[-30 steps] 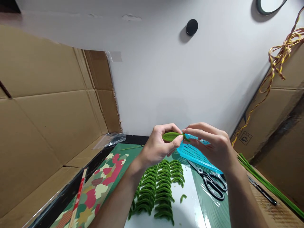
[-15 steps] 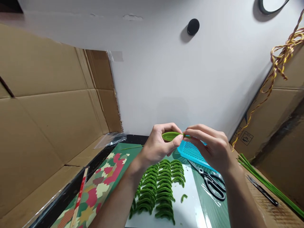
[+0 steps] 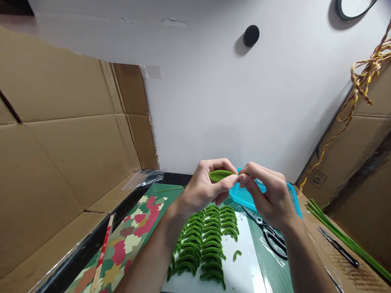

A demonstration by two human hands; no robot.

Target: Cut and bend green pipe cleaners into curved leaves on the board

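The left hand (image 3: pixel 210 185) grips a green leaf-shaped piece (image 3: pixel 219 175), thumb and forefinger closed on its right end, the rest lying in the curve between them. The right hand (image 3: pixel 269 189) has its thumb and forefinger closed at that same end, seemingly pinching the thin tip, though the fingertips cover the contact. Two pinches side by side probably steady so slim a piece, and the piece sits above the near board, in front of the wall, perhaps for a good view.

Below, curved green pieces (image 3: pixel 210 234) lie in close rows on a smooth white board (image 3: pixel 247 244), nested like stacked arches, which likely saves room. They look soft and fuzzy; one small curved piece (image 3: pixel 236 255) lies apart, to the right of the rows.

Farther right, partly behind the right hand, is a blue plastic basket (image 3: pixel 244 196) with a holed base. Scissors (image 3: pixel 259 221) with dark looped handles lie near it, the right forearm overlapping them. At the far right, long straight green stems (image 3: pixel 348 240) lie bundled lengthwise, with a slim dark-handled tool (image 3: pixel 337 246) just beside them, on brown, ridged cardboard (image 3: pixel 363 280).
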